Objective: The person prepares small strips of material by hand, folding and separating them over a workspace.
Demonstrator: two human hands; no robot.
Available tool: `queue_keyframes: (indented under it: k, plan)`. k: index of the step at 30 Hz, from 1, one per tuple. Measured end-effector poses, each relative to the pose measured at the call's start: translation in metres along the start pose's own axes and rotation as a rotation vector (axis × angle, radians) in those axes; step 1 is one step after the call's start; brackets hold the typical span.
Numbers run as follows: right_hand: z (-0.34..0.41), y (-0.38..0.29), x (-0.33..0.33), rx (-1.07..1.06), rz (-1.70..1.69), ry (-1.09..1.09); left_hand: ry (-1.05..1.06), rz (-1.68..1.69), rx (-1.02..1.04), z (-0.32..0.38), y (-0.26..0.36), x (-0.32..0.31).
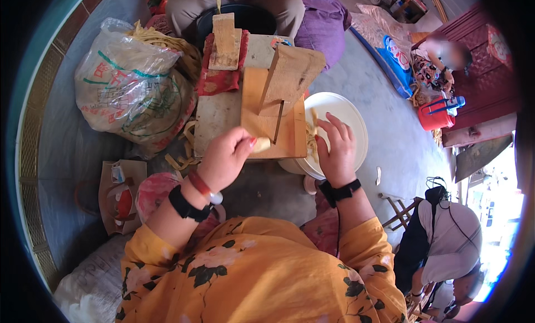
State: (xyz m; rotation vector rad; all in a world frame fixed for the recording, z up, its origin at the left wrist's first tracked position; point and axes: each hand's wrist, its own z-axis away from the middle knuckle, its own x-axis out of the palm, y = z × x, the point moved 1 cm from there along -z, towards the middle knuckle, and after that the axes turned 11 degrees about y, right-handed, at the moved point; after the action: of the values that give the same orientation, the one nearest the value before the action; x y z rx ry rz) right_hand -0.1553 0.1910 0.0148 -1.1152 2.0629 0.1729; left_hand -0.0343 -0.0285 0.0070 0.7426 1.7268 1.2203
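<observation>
My left hand [228,158] pinches a short pale yellowish piece [261,145] between thumb and finger, over the near edge of a wooden board [255,128]. A wooden block [292,76] stands tilted on that board, with a thin dark strip [278,122] leaning at its near face; whether it is metal I cannot tell. My right hand [337,149] is over a round white tub [353,114] at the board's right. A pale strip [314,116] is by its fingertips, and more curled pale strips [311,141] lie in the tub.
Opposite sits a person [188,9] behind a dark tub [238,20] and a second wooden block [224,34]. A large plastic sack [129,89] with strips stands left, a paper bag [121,197] below it. Another person [451,235] bends at lower right; one more [439,64] is at upper right.
</observation>
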Motion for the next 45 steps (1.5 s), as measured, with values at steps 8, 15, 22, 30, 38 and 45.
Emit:
queue_keyframes:
  k: [8,15,22,30,38,45]
  plan:
    - [0.027,-0.091,-0.039,-0.408,-0.408,-0.161,-0.584,0.672,-0.456,0.058,0.005,0.009]
    - [0.024,-0.067,-0.050,-0.291,-0.233,-0.066,-0.726,0.686,-0.598,0.076,-0.027,-0.002]
    - [0.067,-0.099,-0.042,-0.221,-0.790,-0.413,-0.228,0.291,0.340,0.071,-0.005,0.012]
    - [0.076,-0.090,-0.035,-0.250,-0.500,-0.221,-0.767,0.644,-0.293,0.093,-0.038,0.030]
    - [0.084,-0.084,-0.012,0.529,-0.837,-0.385,-0.833,0.794,-0.484,0.079,-0.043,0.027]
    - [0.100,-0.074,0.005,1.269,-1.238,-0.481,-0.240,0.052,0.313,0.083,-0.024,0.030]
